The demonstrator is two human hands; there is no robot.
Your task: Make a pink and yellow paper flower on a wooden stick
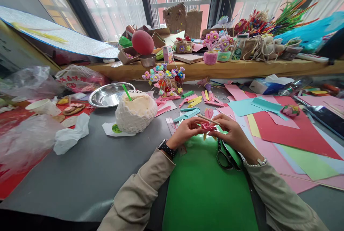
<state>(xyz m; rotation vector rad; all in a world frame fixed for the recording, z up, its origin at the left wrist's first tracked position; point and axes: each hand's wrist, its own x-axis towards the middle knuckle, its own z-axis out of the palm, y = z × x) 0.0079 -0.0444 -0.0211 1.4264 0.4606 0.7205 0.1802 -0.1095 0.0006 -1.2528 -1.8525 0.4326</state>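
Above the green mat (209,191), my left hand (188,130) pinches one side of a small pink folded-paper piece (208,127). My right hand (232,130) is closed at the piece's other side, with a thin pale stick (208,119) lying across from its fingers towards the left hand. The fingers partly hide the paper. Black-handled scissors (225,157) lie on the mat just below my right hand. Beyond the hands are a pink folded-paper flower shape (208,112) and blue folded strips (188,115).
Pink and yellow paper strips (195,101) lie behind my hands. Coloured paper sheets (292,127) spread on the right. To the left stand a white-wrapped coconut (135,114) with a green straw and a metal plate (99,96). Craft flowers (165,77) stand near the ledge (188,69).
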